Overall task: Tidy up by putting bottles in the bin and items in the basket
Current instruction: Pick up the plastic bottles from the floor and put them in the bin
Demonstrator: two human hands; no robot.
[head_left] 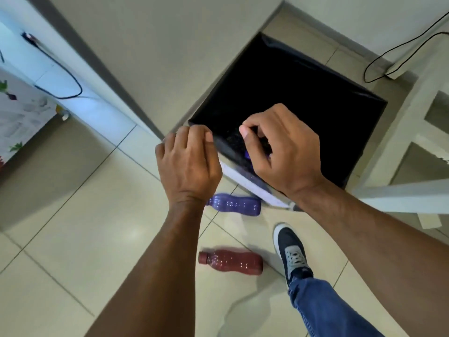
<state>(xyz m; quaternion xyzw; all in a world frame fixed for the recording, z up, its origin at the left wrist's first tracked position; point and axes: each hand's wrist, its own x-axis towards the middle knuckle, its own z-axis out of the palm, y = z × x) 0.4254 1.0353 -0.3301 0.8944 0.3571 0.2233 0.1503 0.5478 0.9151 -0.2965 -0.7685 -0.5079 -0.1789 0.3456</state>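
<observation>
Left hand grip curled, empty | right hand grip unclear | bin (black-lined): purple item

Bare forearms, blue jeans, navy sneaker (grey laces).

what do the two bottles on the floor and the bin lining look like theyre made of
Purple ribbed bottle and dark red ribbed bottle: probably translucent plastic, tinted, with small glints. Black bin liner: likely thin glossy plastic film, creased and shiny at its rim.
</observation>
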